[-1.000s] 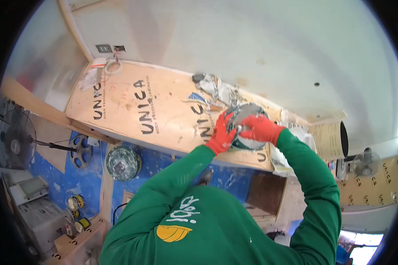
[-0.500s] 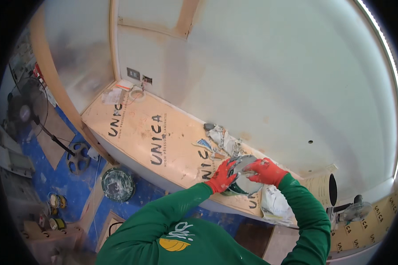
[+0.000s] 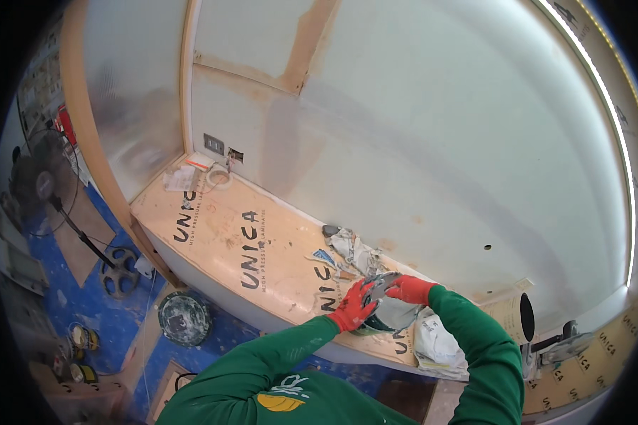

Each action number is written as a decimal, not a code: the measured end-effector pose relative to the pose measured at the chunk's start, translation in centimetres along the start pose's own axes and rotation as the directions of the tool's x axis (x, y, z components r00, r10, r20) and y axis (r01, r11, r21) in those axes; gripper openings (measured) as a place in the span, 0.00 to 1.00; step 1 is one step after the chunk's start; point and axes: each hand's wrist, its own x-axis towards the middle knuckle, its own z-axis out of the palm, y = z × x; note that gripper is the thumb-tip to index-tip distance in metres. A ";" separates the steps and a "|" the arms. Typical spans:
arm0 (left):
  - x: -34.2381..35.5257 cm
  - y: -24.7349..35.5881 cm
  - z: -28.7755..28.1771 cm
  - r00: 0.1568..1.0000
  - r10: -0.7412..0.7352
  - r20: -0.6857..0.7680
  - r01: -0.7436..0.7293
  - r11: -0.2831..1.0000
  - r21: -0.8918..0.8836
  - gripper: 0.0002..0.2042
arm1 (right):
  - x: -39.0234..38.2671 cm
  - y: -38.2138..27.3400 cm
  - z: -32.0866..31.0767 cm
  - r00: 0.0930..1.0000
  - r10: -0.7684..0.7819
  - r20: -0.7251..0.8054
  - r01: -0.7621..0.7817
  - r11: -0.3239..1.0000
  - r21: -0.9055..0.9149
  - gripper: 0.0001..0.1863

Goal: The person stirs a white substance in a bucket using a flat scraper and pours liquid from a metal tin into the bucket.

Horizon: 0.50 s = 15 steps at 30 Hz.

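Observation:
Both my hands wear red gloves smeared with pale paste. My left hand is closed on the left rim of a dark round bucket that stands on the covered bench. Whitish material coats the bucket's inside. At its far rim my right hand is closed, fingers pointing left toward the left hand. A flat greyish piece shows between the two hands; its kind, and whether the right hand grips it, is not clear. Just beyond the bucket lies a crumpled, paste-stained wrapping.
The bench runs along a pale wall. A roll of tape sits at its far left end, a white plastic bag right of the bucket. On the blue-covered floor stand a lidded bucket and a fan.
My view has tilted up, so the bench and bucket sit lower in it. The right hand has moved left toward the bucket's far rim. The left hand keeps its hold on the bucket.

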 end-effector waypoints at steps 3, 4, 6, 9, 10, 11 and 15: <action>0.1 0.7 0.3 1.000 0.001 -0.002 -0.001 1.000 -0.021 0.33 | 0.2 2.5 1.5 0.985 -0.173 -0.018 0.173 0.985 -0.004 0.22; 0.2 0.2 0.9 1.000 0.005 -0.006 -0.005 1.000 -0.013 0.33 | 0.7 4.7 2.6 0.949 -0.312 -0.057 0.302 0.944 -0.130 0.22; -0.2 -0.2 1.0 1.000 -0.017 -0.011 0.017 1.000 0.010 0.33 | 1.1 5.1 3.6 0.956 -0.269 -0.118 0.271 0.963 -0.002 0.22; 0.0 0.0 0.4 0.999 -0.053 0.003 0.053 0.999 0.005 0.33 | 0.3 2.8 3.7 0.980 0.185 -0.068 -0.102 0.774 0.625 0.21; 0.1 0.0 0.6 0.998 -0.059 0.008 0.058 0.998 0.008 0.33 | 0.1 3.4 3.9 0.969 0.234 -0.079 -0.096 0.653 0.751 0.20; 0.2 0.1 0.9 0.998 -0.063 0.014 0.063 0.998 0.010 0.34 | -0.5 4.3 3.6 0.928 0.373 0.028 -0.160 0.330 0.930 0.19; 0.1 -0.6 1.2 0.999 -0.031 0.017 0.031 0.999 -0.004 0.34 | -3.7 2.5 2.6 0.913 0.281 -0.296 0.037 0.665 0.746 0.23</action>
